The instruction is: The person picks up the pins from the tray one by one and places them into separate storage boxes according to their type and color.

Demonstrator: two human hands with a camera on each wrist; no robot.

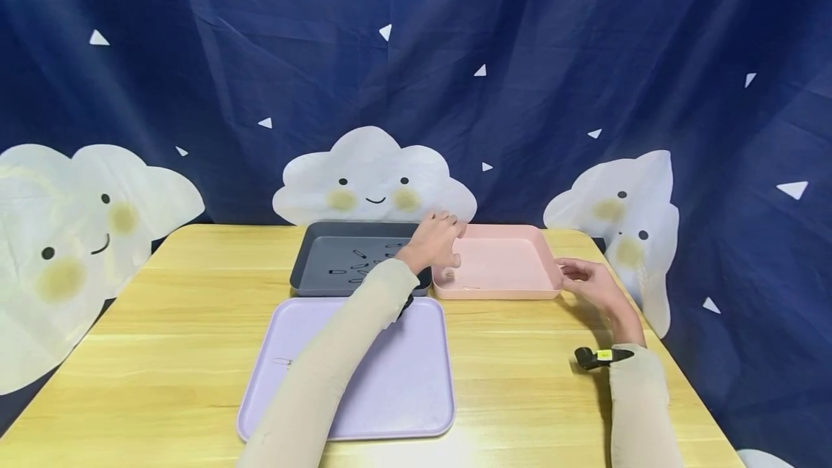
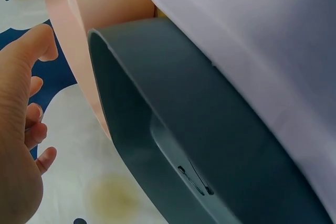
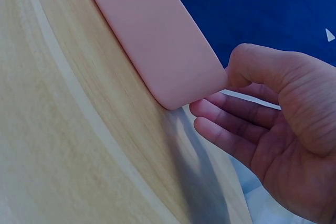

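Left hand (image 1: pixel 434 240), with wide grip, is above the pink tray (image 1: pixel 503 266), at left edge. Right hand (image 1: pixel 593 284) pinches its right edge; table (image 1: pixel 520 374) extends nearer.

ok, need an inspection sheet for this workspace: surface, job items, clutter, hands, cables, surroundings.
Surface: wooden table, light grain.
Job items: grey tray with several dark safety pins; pink tray beside it, with thin pale pieces too small to identify surely; lilac tray in front of the grey one, one pale pin visible.
Clutter: nothing seen.
Left hand: above where grey and pink trays meet, fingers bent, no held item visible.
Right hand: holds the pink tray's right end.
Cables: nothing seen.
Surroundings: dark blue curtain with white clouds and triangles.
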